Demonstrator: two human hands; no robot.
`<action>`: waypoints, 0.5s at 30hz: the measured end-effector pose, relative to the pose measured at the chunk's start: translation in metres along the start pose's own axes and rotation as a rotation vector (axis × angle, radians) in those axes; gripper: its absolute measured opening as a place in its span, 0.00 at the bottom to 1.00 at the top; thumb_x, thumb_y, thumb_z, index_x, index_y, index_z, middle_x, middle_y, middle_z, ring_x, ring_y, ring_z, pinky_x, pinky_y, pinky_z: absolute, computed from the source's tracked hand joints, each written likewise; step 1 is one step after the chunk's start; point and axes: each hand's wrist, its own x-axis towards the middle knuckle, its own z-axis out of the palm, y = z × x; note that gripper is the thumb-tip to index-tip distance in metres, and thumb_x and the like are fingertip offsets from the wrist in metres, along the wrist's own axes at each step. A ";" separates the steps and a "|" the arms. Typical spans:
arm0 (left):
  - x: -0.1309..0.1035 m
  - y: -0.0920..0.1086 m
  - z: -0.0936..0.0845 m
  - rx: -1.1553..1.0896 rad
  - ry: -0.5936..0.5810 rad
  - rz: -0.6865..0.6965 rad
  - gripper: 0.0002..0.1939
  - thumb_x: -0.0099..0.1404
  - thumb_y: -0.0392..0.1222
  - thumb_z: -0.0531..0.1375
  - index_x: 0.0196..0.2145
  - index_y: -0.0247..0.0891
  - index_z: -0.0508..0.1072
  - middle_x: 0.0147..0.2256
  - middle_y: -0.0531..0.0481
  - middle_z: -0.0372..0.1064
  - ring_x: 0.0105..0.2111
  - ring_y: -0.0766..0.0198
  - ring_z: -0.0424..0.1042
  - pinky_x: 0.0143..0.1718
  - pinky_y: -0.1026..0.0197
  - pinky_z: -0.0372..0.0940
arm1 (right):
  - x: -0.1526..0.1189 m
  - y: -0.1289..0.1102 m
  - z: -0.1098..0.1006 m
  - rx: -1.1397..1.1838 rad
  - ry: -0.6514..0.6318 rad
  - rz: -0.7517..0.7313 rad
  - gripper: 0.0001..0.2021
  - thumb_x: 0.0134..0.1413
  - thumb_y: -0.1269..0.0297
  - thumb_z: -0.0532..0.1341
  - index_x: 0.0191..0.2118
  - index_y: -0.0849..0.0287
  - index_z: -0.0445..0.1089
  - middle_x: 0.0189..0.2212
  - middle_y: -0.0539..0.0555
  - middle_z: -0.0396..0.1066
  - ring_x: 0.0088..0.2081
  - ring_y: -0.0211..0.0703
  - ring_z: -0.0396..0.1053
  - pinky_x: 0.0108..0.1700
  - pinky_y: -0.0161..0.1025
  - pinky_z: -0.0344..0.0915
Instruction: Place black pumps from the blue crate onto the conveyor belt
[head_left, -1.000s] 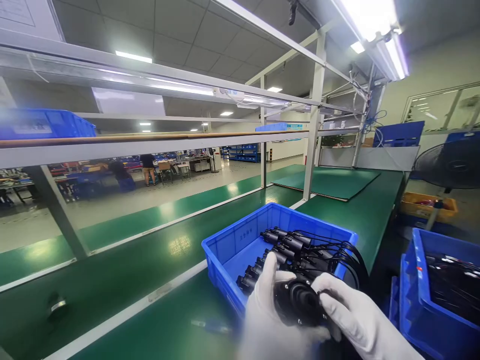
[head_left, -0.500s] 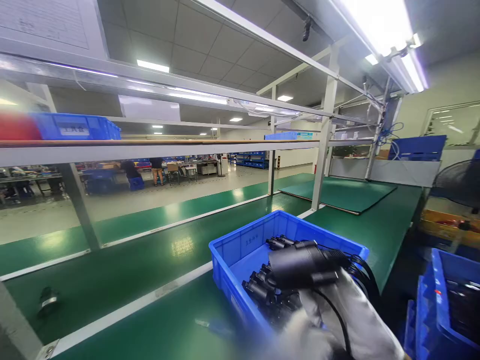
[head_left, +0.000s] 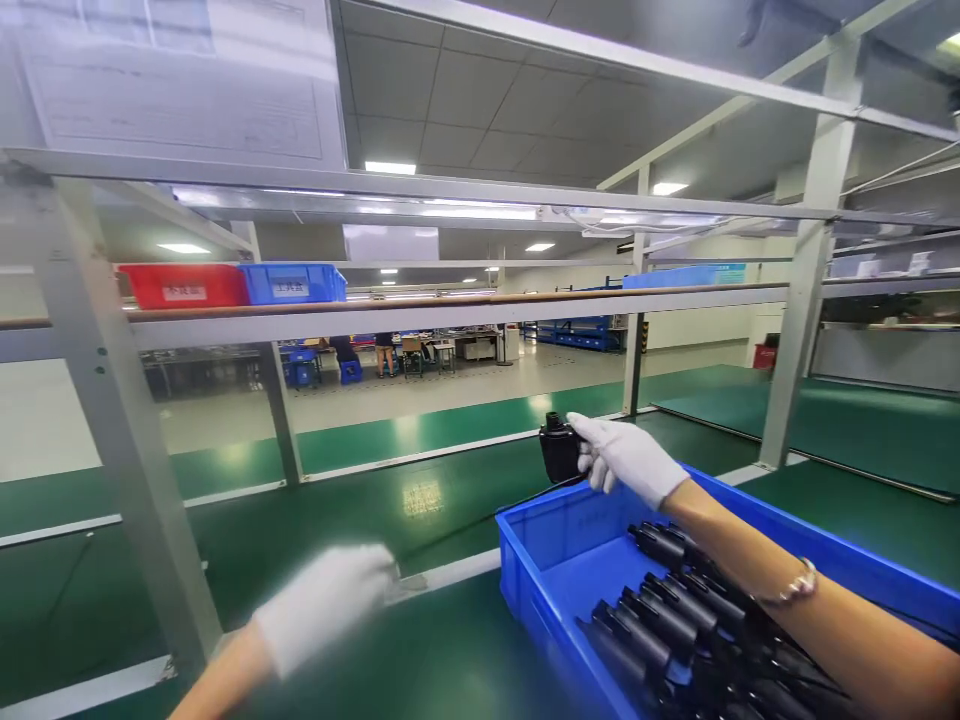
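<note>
Left glove: was white | Right glove: was white | handheld unit: was black | crate: was blue | cylindrical units: were black | work surface: was green | shelf bins: were red and blue, white-labelled | ceiling: was grey, dark-line grid

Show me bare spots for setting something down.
Bare green surface lies between the left hand and the blue bin; the bin's far-left floor shows bare. Black cylinders crowd its right, and a thin cable crosses beyond the pale strip.
</note>
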 end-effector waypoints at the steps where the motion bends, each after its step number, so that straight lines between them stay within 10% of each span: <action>1: 0.017 -0.015 -0.009 0.140 0.088 -0.055 0.16 0.73 0.39 0.46 0.46 0.40 0.73 0.41 0.47 0.73 0.41 0.60 0.72 0.44 0.57 0.67 | 0.019 -0.002 0.009 -0.103 -0.015 0.017 0.20 0.69 0.48 0.54 0.39 0.63 0.70 0.25 0.47 0.69 0.20 0.31 0.65 0.23 0.31 0.66; 6: 0.126 -0.071 -0.005 0.429 0.105 -0.064 0.11 0.71 0.34 0.52 0.45 0.34 0.73 0.47 0.44 0.71 0.51 0.54 0.68 0.55 0.44 0.62 | 0.104 -0.004 0.071 -0.591 -0.105 0.011 0.16 0.68 0.53 0.58 0.46 0.62 0.71 0.39 0.54 0.74 0.36 0.40 0.73 0.39 0.42 0.73; 10: 0.192 -0.110 0.050 0.512 0.019 -0.063 0.13 0.69 0.43 0.60 0.48 0.35 0.72 0.53 0.43 0.67 0.53 0.54 0.67 0.56 0.42 0.63 | 0.150 0.011 0.132 -0.886 -0.183 -0.011 0.15 0.66 0.56 0.61 0.48 0.64 0.71 0.46 0.58 0.72 0.44 0.46 0.73 0.47 0.48 0.71; 15: 0.213 -0.151 0.132 0.505 -0.089 -0.146 0.22 0.68 0.42 0.61 0.58 0.37 0.66 0.59 0.41 0.63 0.53 0.53 0.69 0.53 0.44 0.68 | 0.181 0.038 0.188 -1.017 -0.211 -0.036 0.13 0.65 0.60 0.63 0.50 0.63 0.71 0.45 0.56 0.73 0.42 0.45 0.74 0.44 0.46 0.73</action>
